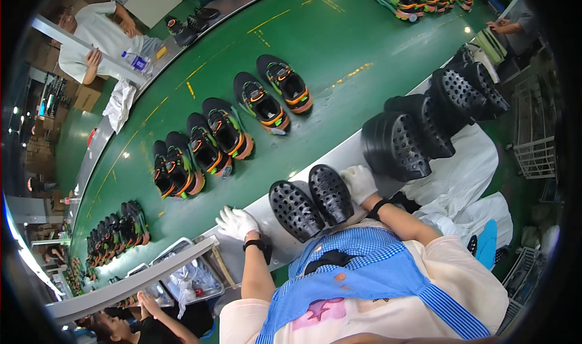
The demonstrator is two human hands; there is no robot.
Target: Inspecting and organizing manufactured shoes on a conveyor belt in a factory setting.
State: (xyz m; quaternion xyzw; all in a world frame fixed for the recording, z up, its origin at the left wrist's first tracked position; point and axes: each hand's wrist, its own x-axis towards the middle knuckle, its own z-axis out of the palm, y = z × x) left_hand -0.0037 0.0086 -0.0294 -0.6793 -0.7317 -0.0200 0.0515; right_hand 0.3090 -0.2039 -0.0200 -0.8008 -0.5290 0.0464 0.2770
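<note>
My left hand (pixel 238 222), in a white glove, rests with fingers spread at the edge of the grey ledge (pixel 267 241) along a green conveyor belt. My right hand (pixel 359 183), also gloved in white, lies on the ledge against the far right side of a black perforated clog-shaped piece (pixel 330 193); its fingers look loosely extended and nothing shows in it. A second such black perforated piece (pixel 296 210) stands beside that one, between my hands. Several black sneakers (pixel 262 104) with orange and green trim sit on the belt ahead.
More black perforated pieces (pixel 397 147) stand along the ledge to the right. White cloth (pixel 467 168) hangs below them. A tray (pixel 188 274) with plastic bags lies at lower left, behind a grey bar (pixel 139 286). Other people stand across the belt, at far right and lower left.
</note>
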